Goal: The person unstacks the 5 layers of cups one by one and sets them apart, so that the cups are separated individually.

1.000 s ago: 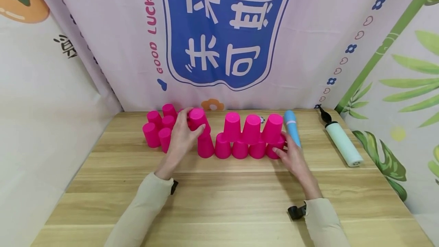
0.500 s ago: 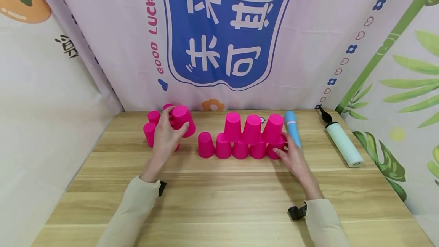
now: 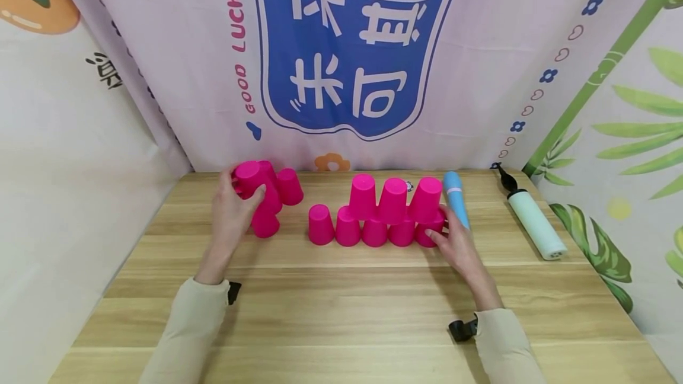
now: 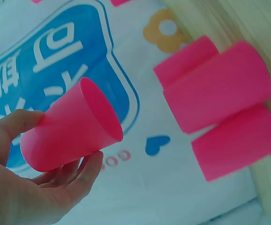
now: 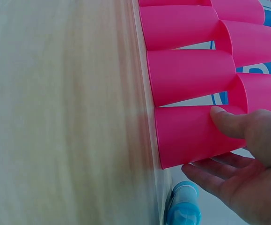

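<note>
My left hand [image 3: 229,212] holds a pink plastic cup [image 4: 69,129] between thumb and fingers, raised in front of a loose group of cups at the left. In the left wrist view the held cup is apart from three standing cups [image 4: 219,89]. My right hand [image 3: 458,248] grips the rightmost bottom cup [image 5: 191,133] of a pink cup stack, thumb on its near side and fingers on its outer side. Several upside-down cups form the bottom row [image 3: 348,227]. Three more cups [image 3: 392,201] stand on its right part, while the leftmost bottom cup [image 3: 321,225] carries nothing.
Near my left hand stand loose cups [image 3: 290,187], some hidden behind it. A light blue cylinder [image 3: 455,199] lies right of the stack, and a mint hand pump [image 3: 533,224] with a black nozzle lies farther right. A printed cloth [image 3: 203,105] hangs along the table's back edge.
My left hand has carried its cup left, from above the leftmost bottom cup to the loose group. The right hand and the stack under it have stayed in place.
</note>
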Demonstrator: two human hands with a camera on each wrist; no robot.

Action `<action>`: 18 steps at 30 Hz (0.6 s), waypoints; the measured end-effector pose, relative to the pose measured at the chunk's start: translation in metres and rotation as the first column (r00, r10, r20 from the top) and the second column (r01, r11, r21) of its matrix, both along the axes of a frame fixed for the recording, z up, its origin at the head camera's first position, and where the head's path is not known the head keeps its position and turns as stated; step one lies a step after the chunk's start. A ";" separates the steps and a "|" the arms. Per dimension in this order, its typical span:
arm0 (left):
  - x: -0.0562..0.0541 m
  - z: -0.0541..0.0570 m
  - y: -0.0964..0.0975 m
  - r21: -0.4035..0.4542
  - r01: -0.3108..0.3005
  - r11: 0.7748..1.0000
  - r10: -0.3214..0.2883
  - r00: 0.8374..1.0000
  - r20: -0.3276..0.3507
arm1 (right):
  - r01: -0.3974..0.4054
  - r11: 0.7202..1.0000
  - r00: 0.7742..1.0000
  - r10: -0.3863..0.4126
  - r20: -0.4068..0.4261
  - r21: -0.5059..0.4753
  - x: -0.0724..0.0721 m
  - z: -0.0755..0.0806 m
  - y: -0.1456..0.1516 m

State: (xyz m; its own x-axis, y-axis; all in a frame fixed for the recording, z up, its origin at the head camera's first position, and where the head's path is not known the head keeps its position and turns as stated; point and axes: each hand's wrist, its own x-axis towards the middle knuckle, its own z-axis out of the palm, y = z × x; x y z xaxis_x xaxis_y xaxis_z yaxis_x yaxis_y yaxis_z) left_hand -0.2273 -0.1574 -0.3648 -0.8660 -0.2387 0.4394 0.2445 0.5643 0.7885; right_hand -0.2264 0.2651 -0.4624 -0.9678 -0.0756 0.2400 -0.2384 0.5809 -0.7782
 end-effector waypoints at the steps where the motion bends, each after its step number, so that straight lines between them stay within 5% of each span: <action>1: 0.000 0.000 -0.003 0.009 -0.014 1.000 0.014 1.000 0.002 | 0.000 1.000 1.000 0.000 0.002 0.001 0.000 0.000 0.000; 18: 0.007 -0.004 -0.039 0.025 -0.155 0.988 0.154 0.987 0.044 | 0.006 1.000 1.000 -0.006 0.004 -0.005 0.001 0.000 -0.002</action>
State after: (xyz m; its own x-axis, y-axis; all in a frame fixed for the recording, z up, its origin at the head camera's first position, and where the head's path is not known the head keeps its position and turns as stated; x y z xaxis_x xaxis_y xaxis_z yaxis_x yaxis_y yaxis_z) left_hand -0.2202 -0.1966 -0.3683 -0.8353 -0.3831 0.3944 0.1222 0.5700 0.8125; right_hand -0.2255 0.2633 -0.4623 -0.9692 -0.0684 0.2365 -0.2316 0.5788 -0.7819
